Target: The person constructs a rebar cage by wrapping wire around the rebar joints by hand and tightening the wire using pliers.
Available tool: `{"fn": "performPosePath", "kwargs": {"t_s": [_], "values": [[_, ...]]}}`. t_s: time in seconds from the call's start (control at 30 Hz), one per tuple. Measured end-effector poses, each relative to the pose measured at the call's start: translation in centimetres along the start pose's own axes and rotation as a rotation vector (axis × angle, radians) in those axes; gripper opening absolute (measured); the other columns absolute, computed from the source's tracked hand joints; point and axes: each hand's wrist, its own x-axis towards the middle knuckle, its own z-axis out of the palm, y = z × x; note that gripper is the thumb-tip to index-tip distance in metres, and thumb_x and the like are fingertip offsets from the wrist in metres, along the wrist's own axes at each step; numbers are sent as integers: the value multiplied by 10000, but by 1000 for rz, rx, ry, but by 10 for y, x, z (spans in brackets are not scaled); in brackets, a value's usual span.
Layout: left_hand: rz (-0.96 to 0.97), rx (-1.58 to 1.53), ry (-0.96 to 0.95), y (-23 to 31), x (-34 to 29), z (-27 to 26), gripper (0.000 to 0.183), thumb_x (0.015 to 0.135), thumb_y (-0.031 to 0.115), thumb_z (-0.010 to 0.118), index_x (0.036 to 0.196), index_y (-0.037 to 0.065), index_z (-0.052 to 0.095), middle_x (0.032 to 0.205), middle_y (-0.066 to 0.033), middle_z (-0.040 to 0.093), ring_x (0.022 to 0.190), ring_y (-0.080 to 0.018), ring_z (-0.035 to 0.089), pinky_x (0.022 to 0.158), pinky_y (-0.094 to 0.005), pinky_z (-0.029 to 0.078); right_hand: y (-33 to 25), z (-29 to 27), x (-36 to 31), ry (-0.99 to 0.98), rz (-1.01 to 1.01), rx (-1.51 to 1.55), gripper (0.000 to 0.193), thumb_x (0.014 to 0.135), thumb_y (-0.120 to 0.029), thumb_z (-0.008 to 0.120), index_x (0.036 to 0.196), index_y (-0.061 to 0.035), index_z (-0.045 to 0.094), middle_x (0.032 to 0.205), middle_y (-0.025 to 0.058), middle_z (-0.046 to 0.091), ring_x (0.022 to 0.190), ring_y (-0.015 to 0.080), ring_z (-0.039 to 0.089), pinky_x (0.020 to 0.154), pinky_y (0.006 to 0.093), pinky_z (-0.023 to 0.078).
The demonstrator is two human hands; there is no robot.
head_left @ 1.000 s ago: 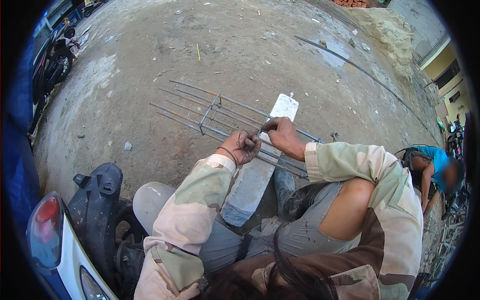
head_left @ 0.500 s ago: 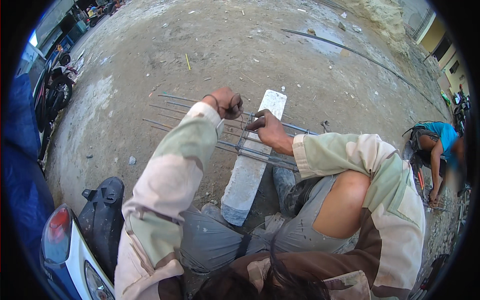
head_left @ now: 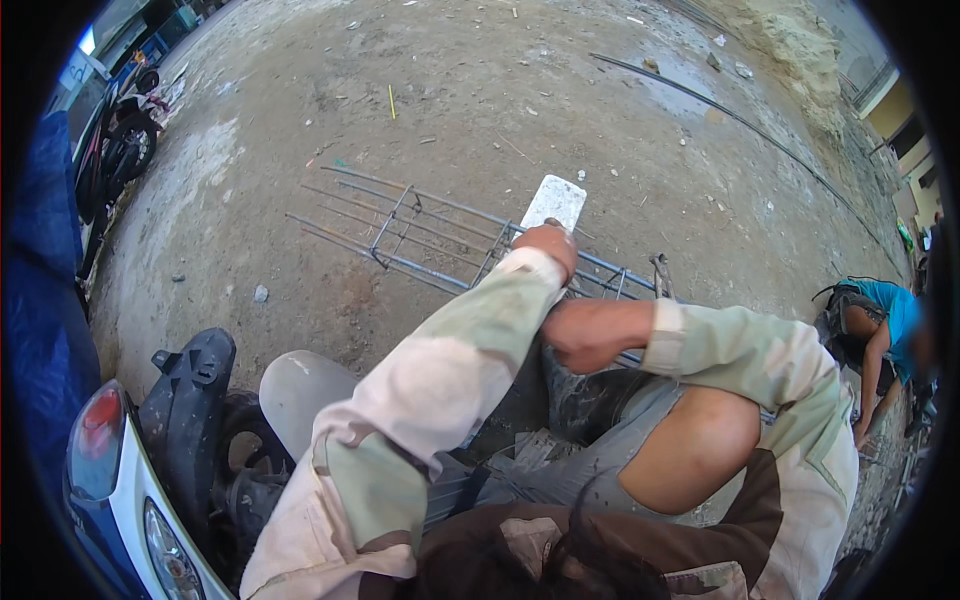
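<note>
The left hand [head_left: 548, 243] is reaching forward over the cage of thin grey steel rods [head_left: 430, 240], which is lying across a long pale concrete block [head_left: 555, 200] on the dirt ground [head_left: 480, 90]; its fingers are hidden, so its grip cannot be told. The right hand [head_left: 585, 335] is curling into a loose fist just below the left forearm, beside the rods; whether it is holding anything cannot be told. A person in a blue shirt [head_left: 885, 325] is crouching at the right.

I am seeing no packages, labels or screens around me. The only possible sign is a pale board [head_left: 78, 68] showing at the far upper left edge, behind the parked motorbike [head_left: 120, 150], too blurred to make out.
</note>
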Motion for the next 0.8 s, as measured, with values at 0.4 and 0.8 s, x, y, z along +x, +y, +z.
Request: {"fn": "performPosePath", "kwargs": {"t_s": [0.4,0.8], "values": [[-335,-1800,195,-7,-71,62,195,938,54,491,1103,40,387,810,-188,677,519,-208,609,408,-375,506,23,111,-106,716,1133,-32,606,824,-233,741,1304,53,508,1006,270,692,1000,346,686,838,444,518],[-350,-1940,-96,-19,-83,51,209,958,105,404,1154,108,333,755,-157,578,508,-214,529,376,-346,398,53,80,-142,741,1070,192,402,804,-197,720,1140,9,646,931,243,702,863,332,702,746,409,522]]}}
